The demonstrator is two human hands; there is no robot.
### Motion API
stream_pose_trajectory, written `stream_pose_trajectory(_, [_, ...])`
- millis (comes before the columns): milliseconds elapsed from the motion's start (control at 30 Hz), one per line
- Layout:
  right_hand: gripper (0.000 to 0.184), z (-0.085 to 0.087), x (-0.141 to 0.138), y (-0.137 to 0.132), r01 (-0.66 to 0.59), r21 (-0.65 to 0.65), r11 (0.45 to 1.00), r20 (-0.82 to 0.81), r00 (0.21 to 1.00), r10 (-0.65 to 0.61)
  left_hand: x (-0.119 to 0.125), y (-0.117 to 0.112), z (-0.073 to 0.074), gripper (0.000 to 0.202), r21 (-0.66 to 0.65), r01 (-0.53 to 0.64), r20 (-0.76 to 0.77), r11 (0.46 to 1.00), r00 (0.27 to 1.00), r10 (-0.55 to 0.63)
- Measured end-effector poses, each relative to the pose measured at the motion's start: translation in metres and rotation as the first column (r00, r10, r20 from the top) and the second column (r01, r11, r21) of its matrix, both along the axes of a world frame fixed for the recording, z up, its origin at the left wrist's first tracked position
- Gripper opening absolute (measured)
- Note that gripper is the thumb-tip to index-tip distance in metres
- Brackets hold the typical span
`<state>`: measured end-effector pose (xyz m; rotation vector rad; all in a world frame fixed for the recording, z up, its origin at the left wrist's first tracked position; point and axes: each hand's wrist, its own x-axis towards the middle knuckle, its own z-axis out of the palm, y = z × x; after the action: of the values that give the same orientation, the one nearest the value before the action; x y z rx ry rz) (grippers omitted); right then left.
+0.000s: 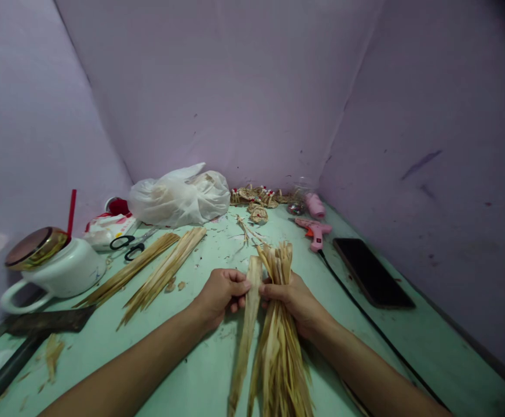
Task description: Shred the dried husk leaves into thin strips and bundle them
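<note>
A single wide strip of dried plant fibre (247, 333) hangs upright between my hands, its lower end toward the near table edge. My left hand (225, 296) pinches its left edge near the top, thumb and fingers closed. In my right hand (293, 298) is a thick bundle of similar dried strips (280, 359), gripped near its upper end, with the loose ends fanning downward. The right thumb and fingertip reach to the right edge of the single strip. Parts of the right fingers are hidden behind the bundle.
Two more strip bundles (165, 269) lie at left, near black-handled scissors (134, 246), a white mug (68, 269) and a hammer-like tool (48, 321). A white plastic bag (178, 197) and woven pieces (259, 214) stand behind. At right are a pink glue gun (316, 230), its cord (361, 310) and a phone (372, 272).
</note>
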<state>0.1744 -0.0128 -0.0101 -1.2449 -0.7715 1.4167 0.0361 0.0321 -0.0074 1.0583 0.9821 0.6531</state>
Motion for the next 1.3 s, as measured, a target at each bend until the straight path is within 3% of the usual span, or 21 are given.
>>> stream_pose_trajectory(200, [0.026, -0.001, 0.004, 0.0, -0.094, 0.057, 0.994, 0.086, 0.992, 0.089, 0.003, -0.005, -0.001, 0.021, 0.065, 0.041, -0.028, 0.997, 0.999, -0.039])
stream_pose_trajectory(367, [0.024, -0.004, 0.004, -0.001, -0.14, 0.093, 0.986, 0.064, 0.989, 0.135, 0.004, -0.009, 0.003, 0.016, 0.143, 0.052, -0.117, 0.988, 0.993, -0.035])
stream_pose_trajectory(700, [0.02, -0.002, -0.001, -0.002, -0.067, 0.08, 0.995, 0.13, 0.99, 0.056, 0.004, -0.011, -0.003, 0.012, 0.283, 0.108, -0.139, 0.953, 0.988, -0.071])
stream_pose_trajectory(833, [0.017, -0.003, -0.002, -0.003, -0.09, 0.066, 0.994, 0.053, 0.995, 0.086, 0.005, -0.012, -0.001, 0.02, 0.206, 0.118, -0.041, 0.971, 0.993, -0.112])
stream_pose_trajectory(1100, [0.02, -0.001, 0.009, 0.004, -0.023, 0.01, 1.0, -0.047, 0.999, 0.024, -0.003, 0.004, 0.003, 0.027, 0.033, 0.055, 0.17, 0.998, 0.984, -0.06])
stream_pose_trajectory(1300, [0.025, -0.003, 0.019, 0.01, 0.083, -0.068, 0.994, 0.043, 0.996, -0.08, -0.017, 0.013, 0.032, 0.023, -0.084, 0.094, 0.302, 0.992, 0.951, -0.064])
